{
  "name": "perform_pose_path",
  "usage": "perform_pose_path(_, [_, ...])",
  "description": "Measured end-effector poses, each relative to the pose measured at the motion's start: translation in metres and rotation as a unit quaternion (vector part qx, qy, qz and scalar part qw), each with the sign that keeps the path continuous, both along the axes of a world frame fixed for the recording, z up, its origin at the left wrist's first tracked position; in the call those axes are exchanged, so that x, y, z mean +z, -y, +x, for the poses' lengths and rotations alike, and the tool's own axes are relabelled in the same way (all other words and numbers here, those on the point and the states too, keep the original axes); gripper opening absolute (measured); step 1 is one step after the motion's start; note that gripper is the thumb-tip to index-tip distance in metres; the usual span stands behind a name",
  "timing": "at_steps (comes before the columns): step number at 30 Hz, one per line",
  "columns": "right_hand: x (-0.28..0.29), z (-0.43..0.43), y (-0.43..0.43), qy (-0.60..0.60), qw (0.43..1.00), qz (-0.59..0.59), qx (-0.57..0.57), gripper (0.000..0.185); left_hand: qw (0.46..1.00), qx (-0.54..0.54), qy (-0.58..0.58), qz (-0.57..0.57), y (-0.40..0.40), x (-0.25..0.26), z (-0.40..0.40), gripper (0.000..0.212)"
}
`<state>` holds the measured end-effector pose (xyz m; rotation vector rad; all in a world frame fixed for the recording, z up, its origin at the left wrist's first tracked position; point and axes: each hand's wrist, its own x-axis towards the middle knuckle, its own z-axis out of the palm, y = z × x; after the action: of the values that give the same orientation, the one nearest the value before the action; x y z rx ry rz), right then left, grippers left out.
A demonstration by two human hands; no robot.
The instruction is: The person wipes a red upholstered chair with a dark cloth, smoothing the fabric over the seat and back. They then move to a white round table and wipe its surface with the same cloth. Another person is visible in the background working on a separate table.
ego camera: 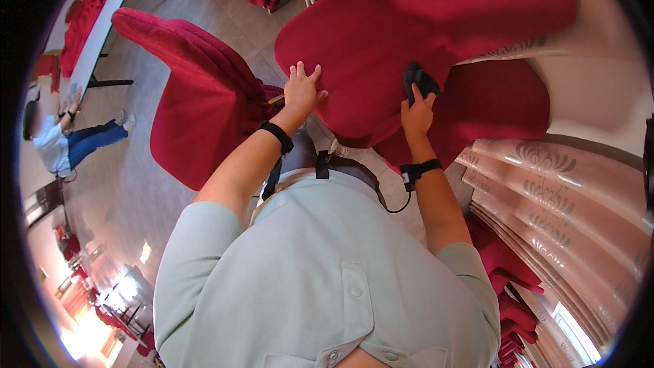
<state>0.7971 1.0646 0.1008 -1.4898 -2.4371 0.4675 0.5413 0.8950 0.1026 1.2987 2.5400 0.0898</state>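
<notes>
Before me stands a chair under a red fabric cover. My left hand rests on the left edge of its seat, fingers spread, holding nothing. On the right part of the same seat, my right hand grips a dark cloth, which is bunched up and pressed against the red fabric. Black straps are around both wrists.
Another red-covered chair stands at the left, and a further red cover lies at the right. Patterned curtains hang on the right side. At the far left, a person stands by a long table.
</notes>
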Motion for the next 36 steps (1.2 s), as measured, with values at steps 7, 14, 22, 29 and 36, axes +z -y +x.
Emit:
perform_pose_path(7, [0.014, -0.065, 0.099, 0.034, 0.959, -0.109, 0.261, 0.053, 0.999, -0.024, 0.008, 0.026, 0.006, -0.004, -0.013, 0.067])
perform_pose_path(14, [0.022, -0.085, 0.128, -0.004, 0.789, -0.309, 0.531, 0.042, 0.991, -0.055, 0.033, 0.12, 0.033, -0.027, -0.04, 0.064])
perform_pose_path(22, [0.056, -0.073, -0.008, -0.171, 0.966, -0.092, 0.172, 0.04, 0.988, -0.058, 0.034, 0.137, 0.042, -0.016, -0.061, 0.06])
perform_pose_path(29, [0.015, -0.106, 0.028, 0.045, 0.998, -0.048, -0.011, 0.051, 0.981, -0.024, 0.064, 0.184, 0.045, -0.022, -0.084, 0.054])
perform_pose_path(36, [0.02, -0.197, 0.105, 0.004, 0.964, -0.089, 0.249, 0.05, 0.961, 0.044, 0.083, 0.261, 0.048, -0.035, -0.12, 0.048])
